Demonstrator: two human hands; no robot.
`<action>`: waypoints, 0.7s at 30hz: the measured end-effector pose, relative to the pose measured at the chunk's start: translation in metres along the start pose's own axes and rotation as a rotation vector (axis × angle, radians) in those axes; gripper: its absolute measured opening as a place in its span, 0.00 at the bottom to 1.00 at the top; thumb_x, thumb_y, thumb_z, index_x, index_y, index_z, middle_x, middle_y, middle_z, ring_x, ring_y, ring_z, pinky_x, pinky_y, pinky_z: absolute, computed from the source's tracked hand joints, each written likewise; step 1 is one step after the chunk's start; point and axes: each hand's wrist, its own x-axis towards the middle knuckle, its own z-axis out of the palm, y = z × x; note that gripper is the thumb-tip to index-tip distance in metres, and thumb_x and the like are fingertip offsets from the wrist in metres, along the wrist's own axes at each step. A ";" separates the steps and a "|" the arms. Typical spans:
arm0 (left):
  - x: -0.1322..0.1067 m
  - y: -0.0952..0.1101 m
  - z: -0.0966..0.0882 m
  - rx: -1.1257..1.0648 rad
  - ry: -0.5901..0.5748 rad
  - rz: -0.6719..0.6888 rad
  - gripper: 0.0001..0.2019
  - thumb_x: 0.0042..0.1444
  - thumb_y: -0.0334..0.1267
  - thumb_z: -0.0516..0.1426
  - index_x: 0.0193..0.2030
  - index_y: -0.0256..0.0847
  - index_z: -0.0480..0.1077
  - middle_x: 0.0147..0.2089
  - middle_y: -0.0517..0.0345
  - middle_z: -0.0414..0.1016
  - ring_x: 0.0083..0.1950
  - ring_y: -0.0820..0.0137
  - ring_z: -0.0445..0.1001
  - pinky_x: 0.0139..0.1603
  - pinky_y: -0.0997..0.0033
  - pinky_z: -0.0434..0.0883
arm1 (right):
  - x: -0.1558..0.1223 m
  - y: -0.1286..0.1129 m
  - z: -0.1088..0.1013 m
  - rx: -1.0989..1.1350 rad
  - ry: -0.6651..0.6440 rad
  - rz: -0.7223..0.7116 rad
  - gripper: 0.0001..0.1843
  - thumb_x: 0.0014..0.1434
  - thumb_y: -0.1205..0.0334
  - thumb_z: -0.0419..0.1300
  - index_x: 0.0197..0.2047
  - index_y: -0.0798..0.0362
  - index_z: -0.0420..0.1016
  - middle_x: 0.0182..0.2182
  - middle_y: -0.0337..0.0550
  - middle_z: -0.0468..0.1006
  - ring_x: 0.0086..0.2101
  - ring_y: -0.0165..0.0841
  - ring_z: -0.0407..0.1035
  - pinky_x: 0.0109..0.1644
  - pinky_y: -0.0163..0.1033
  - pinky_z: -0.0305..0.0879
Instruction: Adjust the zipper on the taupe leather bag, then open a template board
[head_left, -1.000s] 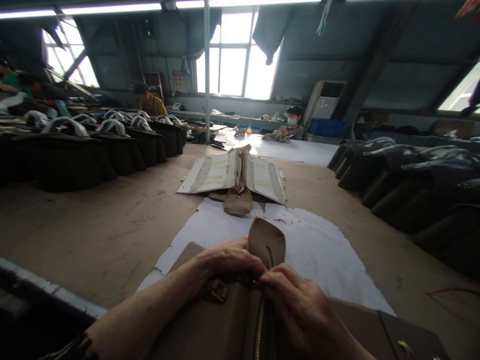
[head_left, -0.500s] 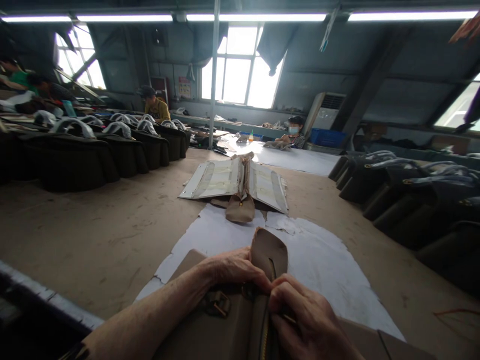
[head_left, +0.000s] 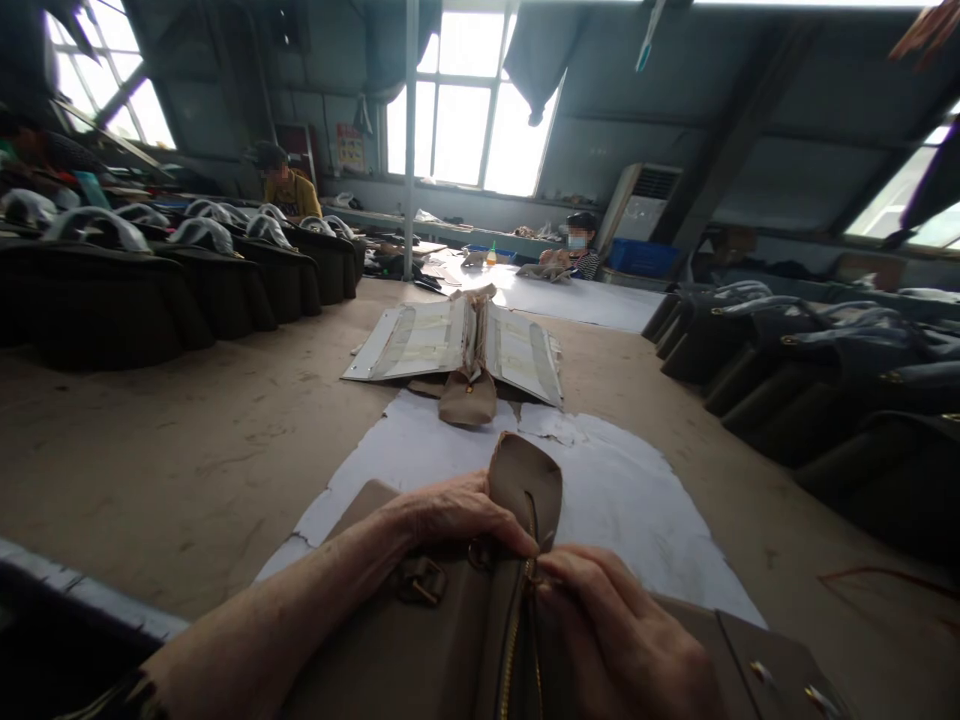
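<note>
Fingers (head_left: pixel 499 525) of the left hand (head_left: pixel 450 515) curl closed around the base of a tan leather tab (head_left: pixel 525 490) on a taupe leather handbag (head_left: pixel 405 650), while the right hand (head_left: pixel 615 635) pinches the top of the bag's brass zip (head_left: pixel 514 640). The bag lies at the near edge of a torn white paper sheet (head_left: pixel 660 525); beyond that sheet lies an opened, white-lined bag panel (head_left: pixel 420 340), and dark bags (head_left: pixel 97 295) stand in rows to either side of it

Daylight pours through the back window (head_left: pixel 461 105), blown out white. The tan handbag (head_left: pixel 420 640) below it sits in soft, dull light; wide-angle bowing at frame edges, no marked blur.
</note>
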 end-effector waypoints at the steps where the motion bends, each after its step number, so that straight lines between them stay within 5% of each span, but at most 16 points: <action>1: 0.000 -0.001 0.000 0.003 -0.002 0.001 0.09 0.37 0.34 0.62 0.24 0.35 0.67 0.22 0.65 0.66 0.22 0.79 0.62 0.21 0.82 0.60 | 0.000 0.000 0.001 -0.039 0.019 -0.007 0.14 0.61 0.75 0.47 0.47 0.55 0.65 0.37 0.43 0.69 0.37 0.26 0.68 0.41 0.27 0.66; 7: 0.002 -0.002 -0.001 -0.009 -0.010 0.005 0.08 0.37 0.35 0.62 0.22 0.34 0.67 0.22 0.63 0.66 0.21 0.79 0.61 0.19 0.81 0.59 | 0.008 -0.001 0.003 -0.127 0.029 0.058 0.12 0.62 0.72 0.46 0.31 0.53 0.66 0.25 0.38 0.67 0.24 0.26 0.65 0.28 0.29 0.63; 11: 0.002 -0.001 -0.002 0.027 -0.021 0.027 0.09 0.37 0.35 0.62 0.23 0.35 0.66 0.21 0.65 0.64 0.21 0.80 0.59 0.20 0.82 0.59 | 0.007 -0.003 0.006 -0.263 0.041 -0.046 0.12 0.60 0.74 0.46 0.28 0.54 0.64 0.23 0.39 0.63 0.22 0.28 0.61 0.24 0.33 0.56; 14: 0.002 0.000 -0.002 0.039 -0.025 0.051 0.09 0.37 0.34 0.61 0.23 0.35 0.65 0.22 0.66 0.63 0.21 0.80 0.58 0.20 0.82 0.58 | 0.008 -0.003 0.012 -0.355 0.117 -0.148 0.12 0.58 0.75 0.47 0.25 0.55 0.64 0.20 0.39 0.60 0.20 0.30 0.56 0.24 0.37 0.49; 21: 0.001 0.003 -0.001 0.017 0.009 0.023 0.09 0.36 0.33 0.62 0.23 0.36 0.65 0.22 0.66 0.63 0.21 0.80 0.58 0.21 0.81 0.57 | 0.005 -0.003 0.022 -0.342 0.176 -0.113 0.14 0.58 0.76 0.45 0.25 0.55 0.64 0.21 0.40 0.60 0.21 0.30 0.55 0.26 0.39 0.46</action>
